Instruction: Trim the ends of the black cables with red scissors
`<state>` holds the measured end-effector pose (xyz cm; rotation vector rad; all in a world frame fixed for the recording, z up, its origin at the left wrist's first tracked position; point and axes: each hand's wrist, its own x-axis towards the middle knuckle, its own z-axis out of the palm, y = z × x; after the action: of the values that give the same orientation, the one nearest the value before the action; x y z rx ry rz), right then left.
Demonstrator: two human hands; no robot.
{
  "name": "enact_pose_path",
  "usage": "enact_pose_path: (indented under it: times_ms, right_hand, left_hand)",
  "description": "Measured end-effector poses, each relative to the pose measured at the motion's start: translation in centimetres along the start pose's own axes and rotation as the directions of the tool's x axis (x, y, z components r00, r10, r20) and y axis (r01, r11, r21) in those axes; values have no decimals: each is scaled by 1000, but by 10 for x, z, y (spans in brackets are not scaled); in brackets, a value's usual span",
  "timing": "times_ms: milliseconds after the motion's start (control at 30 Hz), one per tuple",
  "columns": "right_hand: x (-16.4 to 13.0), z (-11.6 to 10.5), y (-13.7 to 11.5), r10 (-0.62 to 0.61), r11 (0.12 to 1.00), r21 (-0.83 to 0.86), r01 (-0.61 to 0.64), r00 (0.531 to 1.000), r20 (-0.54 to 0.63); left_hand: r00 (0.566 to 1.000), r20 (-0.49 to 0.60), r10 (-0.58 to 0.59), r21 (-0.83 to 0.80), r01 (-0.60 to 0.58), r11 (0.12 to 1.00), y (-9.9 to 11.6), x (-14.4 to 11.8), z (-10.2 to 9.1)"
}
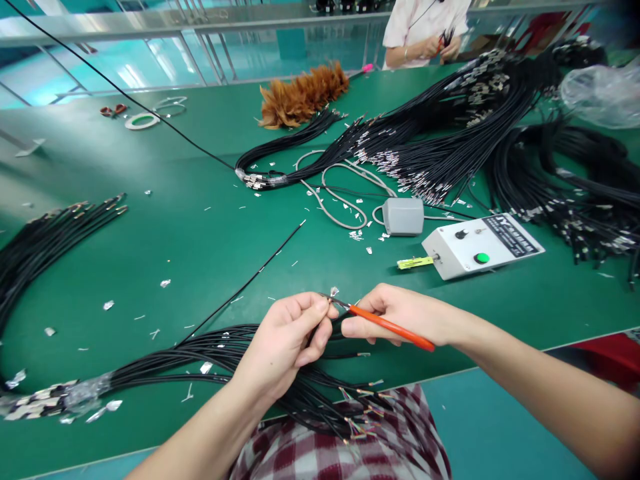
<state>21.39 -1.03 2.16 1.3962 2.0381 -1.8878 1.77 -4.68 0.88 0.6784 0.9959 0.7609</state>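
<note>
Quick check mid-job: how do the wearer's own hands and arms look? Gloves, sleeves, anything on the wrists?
The left hand and right hand are ungloved. Both forearms are bare, no sleeves in view, and I see no watch or bracelet. A maroon-and-white checked garment shows below.

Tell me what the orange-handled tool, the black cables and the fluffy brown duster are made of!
Orange-handled tool: smooth, evenly coloured grip, probably plastic or rubber; greyish jaws, probably metal.
Black cables: smooth, curving covers, likely plastic or rubber, with coloured wires showing at some ends.
Brown duster: soft-looking, ragged tufts like feathers; real or fake, I can't tell.
</note>
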Motion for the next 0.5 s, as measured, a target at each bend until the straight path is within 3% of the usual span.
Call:
enact_pose_path:
  times_ms: [167,400,500]
  right_hand:
    - [1,4,1,32,1000,2,-32,999,-17]
    - [4,20,5,12,986,-157,-50,972,-234]
    - [15,30,21,-39,978,-206,-32,943,-332]
  left_hand:
    - [1000,-18,1,-25,-1,1000,-3,1,0]
    - [997,-80,6,-62,-11,998,-7,0,3]
    - [997,-62,35,-66,-39,997,-19,9,-3]
